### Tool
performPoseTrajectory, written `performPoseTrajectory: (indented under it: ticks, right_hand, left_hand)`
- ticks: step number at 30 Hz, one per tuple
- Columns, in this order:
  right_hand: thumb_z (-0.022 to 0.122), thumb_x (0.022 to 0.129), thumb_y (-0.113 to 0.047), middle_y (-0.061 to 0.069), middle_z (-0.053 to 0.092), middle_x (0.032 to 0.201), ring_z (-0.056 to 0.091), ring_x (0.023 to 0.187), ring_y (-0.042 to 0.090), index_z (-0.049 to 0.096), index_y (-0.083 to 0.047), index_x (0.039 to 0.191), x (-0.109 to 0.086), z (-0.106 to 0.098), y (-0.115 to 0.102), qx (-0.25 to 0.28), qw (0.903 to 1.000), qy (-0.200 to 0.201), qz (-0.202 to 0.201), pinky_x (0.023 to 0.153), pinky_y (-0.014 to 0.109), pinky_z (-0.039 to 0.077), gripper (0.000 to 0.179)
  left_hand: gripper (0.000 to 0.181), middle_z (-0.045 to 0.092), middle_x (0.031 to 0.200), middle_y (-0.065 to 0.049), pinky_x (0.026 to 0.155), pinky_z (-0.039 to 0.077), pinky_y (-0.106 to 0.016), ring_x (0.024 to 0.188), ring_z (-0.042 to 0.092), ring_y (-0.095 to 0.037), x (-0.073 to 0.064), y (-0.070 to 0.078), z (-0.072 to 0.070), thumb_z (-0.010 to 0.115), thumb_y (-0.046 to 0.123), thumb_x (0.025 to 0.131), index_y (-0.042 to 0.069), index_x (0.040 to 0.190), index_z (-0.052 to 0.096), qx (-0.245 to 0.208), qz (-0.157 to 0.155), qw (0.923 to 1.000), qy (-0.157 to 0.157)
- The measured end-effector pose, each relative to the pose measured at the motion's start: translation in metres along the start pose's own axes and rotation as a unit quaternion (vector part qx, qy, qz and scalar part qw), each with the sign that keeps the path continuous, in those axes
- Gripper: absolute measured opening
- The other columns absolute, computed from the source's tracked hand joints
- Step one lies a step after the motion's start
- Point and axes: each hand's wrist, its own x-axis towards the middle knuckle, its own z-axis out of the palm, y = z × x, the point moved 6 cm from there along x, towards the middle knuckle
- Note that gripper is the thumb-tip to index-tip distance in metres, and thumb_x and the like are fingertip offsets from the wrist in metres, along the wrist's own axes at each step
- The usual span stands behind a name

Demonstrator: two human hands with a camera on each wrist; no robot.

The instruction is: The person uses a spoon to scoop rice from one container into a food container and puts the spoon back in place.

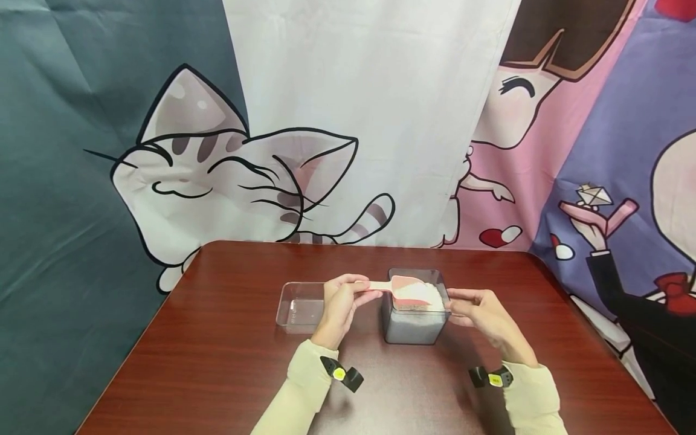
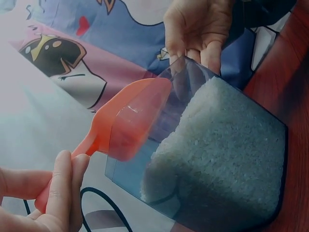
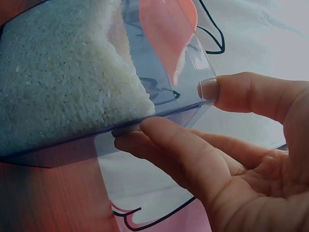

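Observation:
My left hand pinches the handle of a pink-orange scoop. In the head view the scoop's bowl, with white rice in it, is over the opening of a tinted, see-through square container. White rice fills much of that container, its surface uneven. On the container's right side my right hand grips the wall near the rim, thumb inside and fingers outside, as the right wrist view shows. Partly behind my left hand lies a shallow clear rectangular tray.
Everything stands on a reddish-brown wooden table with rounded far corners. A printed cloth with cartoon figures hangs behind its far edge. Each wrist wears a dark strap with a yellow piece.

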Motion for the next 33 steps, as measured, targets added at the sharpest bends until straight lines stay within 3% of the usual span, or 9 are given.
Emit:
performPoseTrajectory:
  ticks: [10,19,26,33]
  right_hand:
    - [0.064,0.085,-0.015,0.028,0.053,0.122,0.064,0.095,0.021,0.045,0.01,0.127,0.0,-0.001,0.001,0.002,1.0,-0.006,-0.001,0.084,0.041,0.053,0.053]
    - [0.063,0.086,-0.013,0.03,0.051,0.122,0.065,0.092,0.019,0.046,0.011,0.127,0.002,-0.001,0.001,0.005,0.9999,-0.01,-0.009,0.083,0.041,0.053,0.051]
    - [0.064,0.086,-0.012,0.03,0.054,0.119,0.065,0.092,0.021,0.046,0.013,0.126,0.004,0.0,-0.001,0.005,0.9998,-0.014,-0.014,0.083,0.043,0.052,0.05]
    - [0.064,0.086,-0.015,0.028,0.054,0.12,0.065,0.093,0.021,0.045,0.011,0.127,-0.001,-0.001,0.001,0.005,0.9999,-0.01,0.0,0.082,0.038,0.053,0.052]
  left_hand:
    - [0.009,0.055,0.074,-0.013,0.068,0.057,-0.044,0.063,0.065,-0.026,-0.002,0.009,0.006,0.053,-0.015,0.076,-0.014,0.085,0.057,-0.005,0.015,0.9999,-0.008]
    - [0.011,0.055,0.075,-0.013,0.069,0.057,-0.044,0.062,0.066,-0.027,-0.008,0.029,0.006,0.053,-0.014,0.078,-0.017,0.089,0.056,-0.014,0.047,0.9987,-0.01]
    - [0.015,0.055,0.081,-0.021,0.07,0.056,-0.046,0.066,0.066,-0.031,-0.015,0.047,-0.008,0.054,-0.015,0.079,-0.02,0.093,0.055,-0.008,0.057,0.9983,0.002]
    - [0.017,0.053,0.087,-0.024,0.07,0.056,-0.045,0.068,0.067,-0.032,-0.023,0.061,-0.032,0.056,-0.013,0.078,-0.019,0.094,0.056,0.013,0.068,0.9974,0.021]
